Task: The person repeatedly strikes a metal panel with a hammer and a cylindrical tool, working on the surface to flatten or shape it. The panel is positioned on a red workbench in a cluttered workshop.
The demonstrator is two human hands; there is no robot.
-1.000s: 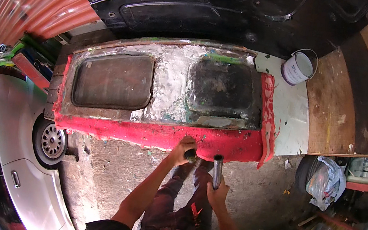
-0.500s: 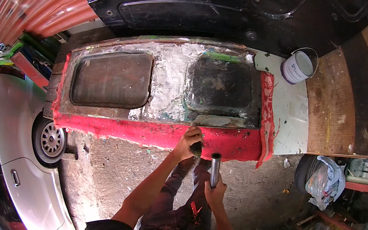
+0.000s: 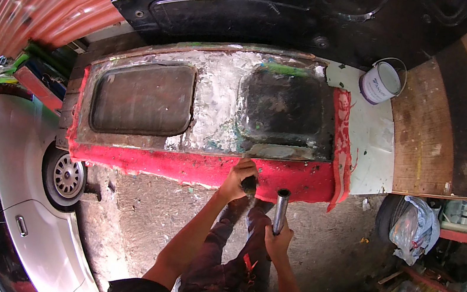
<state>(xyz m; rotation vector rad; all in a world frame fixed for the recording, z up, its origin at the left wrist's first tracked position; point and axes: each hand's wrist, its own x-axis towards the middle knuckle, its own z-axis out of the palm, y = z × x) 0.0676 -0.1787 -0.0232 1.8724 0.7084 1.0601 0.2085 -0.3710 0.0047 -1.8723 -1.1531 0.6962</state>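
Observation:
My left hand (image 3: 238, 181) is closed around a tool with a dark, rounded handle end (image 3: 249, 185). Its working end points at the near edge of a worn metal panel (image 3: 216, 102); most of the tool is hidden by my fingers. My right hand (image 3: 278, 242) grips a short, hollow steel pipe (image 3: 280, 212) by its lower part, the open top pointing away from me and apart from the left hand's tool. The panel has two rounded recesses and flaking white coating between them. Under it lies red cloth (image 3: 194, 167), hanging over the front edge.
A white paint can (image 3: 381, 83) with a wire handle stands on a white board (image 3: 373, 148) at the right. Beyond the panel is a large black vehicle panel (image 3: 235, 3). A silver car (image 3: 32, 177) stands at left, and plastic bags (image 3: 414, 231) lie beside a tire at right.
My right hand and the pipe have shifted slightly right, away from the left hand's tool. My left hand stays at the panel's near edge.

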